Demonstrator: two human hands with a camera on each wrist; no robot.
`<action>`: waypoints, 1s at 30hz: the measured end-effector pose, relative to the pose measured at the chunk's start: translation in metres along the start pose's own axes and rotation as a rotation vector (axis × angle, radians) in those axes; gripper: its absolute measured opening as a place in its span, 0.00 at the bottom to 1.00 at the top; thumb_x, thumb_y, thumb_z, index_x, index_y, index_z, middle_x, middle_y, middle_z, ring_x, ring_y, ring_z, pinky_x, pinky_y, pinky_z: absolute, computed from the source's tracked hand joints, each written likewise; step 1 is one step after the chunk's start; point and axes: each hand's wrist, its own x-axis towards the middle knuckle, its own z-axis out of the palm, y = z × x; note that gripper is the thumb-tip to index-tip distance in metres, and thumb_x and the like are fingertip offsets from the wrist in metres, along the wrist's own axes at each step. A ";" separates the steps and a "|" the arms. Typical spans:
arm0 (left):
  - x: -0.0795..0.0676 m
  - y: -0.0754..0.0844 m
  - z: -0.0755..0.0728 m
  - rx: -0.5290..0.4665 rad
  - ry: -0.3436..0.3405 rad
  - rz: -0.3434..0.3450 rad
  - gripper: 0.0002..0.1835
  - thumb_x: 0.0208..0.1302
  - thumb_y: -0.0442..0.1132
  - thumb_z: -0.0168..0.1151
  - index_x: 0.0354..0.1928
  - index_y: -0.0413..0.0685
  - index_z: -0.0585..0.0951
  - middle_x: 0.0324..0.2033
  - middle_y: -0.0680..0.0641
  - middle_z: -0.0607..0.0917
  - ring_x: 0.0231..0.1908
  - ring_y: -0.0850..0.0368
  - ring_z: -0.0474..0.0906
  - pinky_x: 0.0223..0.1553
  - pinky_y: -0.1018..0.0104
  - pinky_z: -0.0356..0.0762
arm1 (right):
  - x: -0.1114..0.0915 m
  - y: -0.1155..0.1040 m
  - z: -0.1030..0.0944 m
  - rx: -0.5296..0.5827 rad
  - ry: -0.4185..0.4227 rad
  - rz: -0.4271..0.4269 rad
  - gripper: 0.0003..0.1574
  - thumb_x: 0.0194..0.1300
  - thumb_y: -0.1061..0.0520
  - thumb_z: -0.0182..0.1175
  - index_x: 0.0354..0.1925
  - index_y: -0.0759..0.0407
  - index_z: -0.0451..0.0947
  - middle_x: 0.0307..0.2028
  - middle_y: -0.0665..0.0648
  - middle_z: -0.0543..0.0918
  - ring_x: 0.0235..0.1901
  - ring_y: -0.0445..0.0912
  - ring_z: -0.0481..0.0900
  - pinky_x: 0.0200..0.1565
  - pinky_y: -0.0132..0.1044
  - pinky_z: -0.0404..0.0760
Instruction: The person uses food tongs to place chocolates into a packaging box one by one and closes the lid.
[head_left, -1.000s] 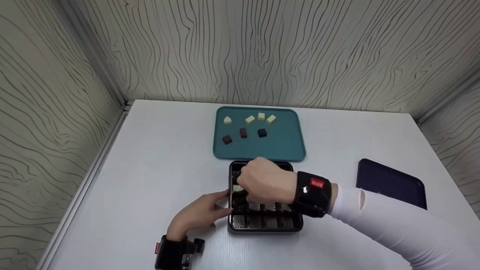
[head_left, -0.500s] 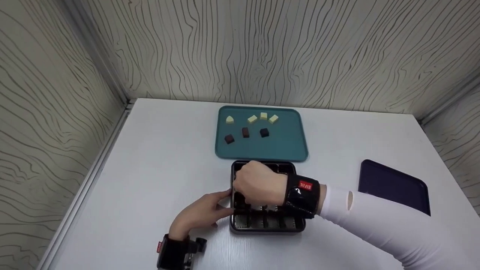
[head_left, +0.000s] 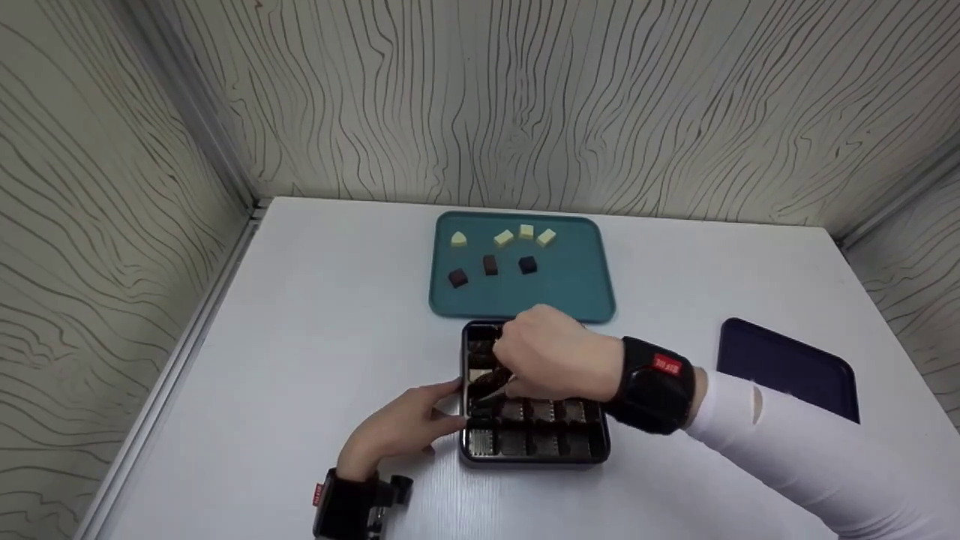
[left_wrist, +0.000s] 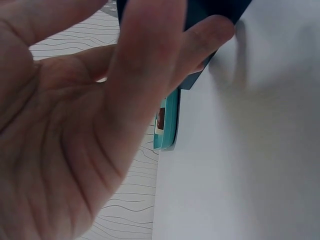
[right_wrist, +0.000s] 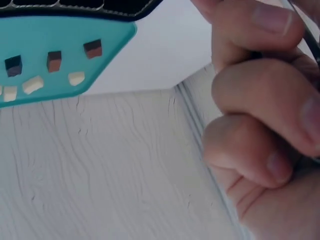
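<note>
At the near centre of the white table (head_left: 322, 315), a black box (head_left: 534, 460) divided into compartments stands just beside the near edge of a teal tray (head_left: 574, 281). The left hand (head_left: 401, 424) is at the left wall of the box, touching it with its fingers extended and not curled round it. The right hand (head_left: 559, 356) is over the far part of the box, its fingers curled around a slim dark object (right_wrist: 312, 42) with a bright edge; most of this object is hidden by the fingers, and its type cannot be told. The right hand covers several far compartments. A pale piece (head_left: 478, 373) is visible inside the box, at the left, near the right hand's fingers. The near row shows four compartments with ridged liners. The teal tray carries four pale pieces (head_left: 503, 238) along its far side, the leftmost pointed, and three dark pieces (head_left: 490, 265) nearer, in its left and middle parts. At the right of the table, well apart from the box, lies a dark blue tray (head_left: 787, 367), its near part hidden by a white sleeve (head_left: 817, 457). A black wristband (head_left: 651, 384) with a red label encircles the right wrist. Beyond the far table edge stands a wall (head_left: 510, 105) with a wood-grain pattern.
</note>
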 end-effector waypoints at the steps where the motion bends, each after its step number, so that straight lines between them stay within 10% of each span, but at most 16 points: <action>1: 0.000 0.000 0.000 0.000 0.002 -0.005 0.36 0.75 0.46 0.64 0.78 0.39 0.67 0.72 0.34 0.77 0.52 0.44 0.89 0.40 0.59 0.86 | -0.006 0.005 -0.001 0.038 0.019 0.015 0.31 0.60 0.41 0.76 0.14 0.50 0.70 0.13 0.46 0.71 0.15 0.40 0.67 0.20 0.32 0.65; 5: 0.000 0.000 0.000 0.005 0.003 -0.010 0.37 0.75 0.46 0.64 0.79 0.37 0.65 0.73 0.32 0.74 0.53 0.42 0.89 0.40 0.59 0.87 | -0.029 0.029 0.002 0.171 0.074 0.105 0.40 0.64 0.41 0.74 0.15 0.46 0.54 0.14 0.44 0.51 0.15 0.38 0.52 0.24 0.31 0.47; 11: 0.000 0.000 0.001 -0.003 -0.004 0.008 0.38 0.76 0.46 0.63 0.79 0.35 0.64 0.75 0.31 0.72 0.53 0.42 0.89 0.39 0.60 0.87 | -0.052 0.057 0.028 0.239 0.164 0.287 0.41 0.66 0.42 0.72 0.15 0.44 0.51 0.15 0.42 0.49 0.15 0.38 0.54 0.23 0.30 0.51; 23: 0.000 -0.003 0.001 0.035 0.004 0.025 0.37 0.76 0.46 0.63 0.78 0.35 0.65 0.75 0.32 0.72 0.55 0.40 0.88 0.46 0.56 0.87 | -0.049 0.102 0.076 0.291 0.210 0.526 0.24 0.68 0.42 0.70 0.23 0.56 0.80 0.13 0.49 0.71 0.17 0.41 0.68 0.20 0.33 0.61; 30: 0.000 -0.003 0.001 0.050 0.011 0.030 0.37 0.76 0.47 0.63 0.78 0.35 0.65 0.75 0.33 0.72 0.56 0.40 0.88 0.50 0.51 0.88 | -0.031 0.119 0.093 0.279 0.171 0.616 0.39 0.70 0.40 0.67 0.14 0.50 0.55 0.15 0.45 0.55 0.17 0.41 0.57 0.21 0.34 0.55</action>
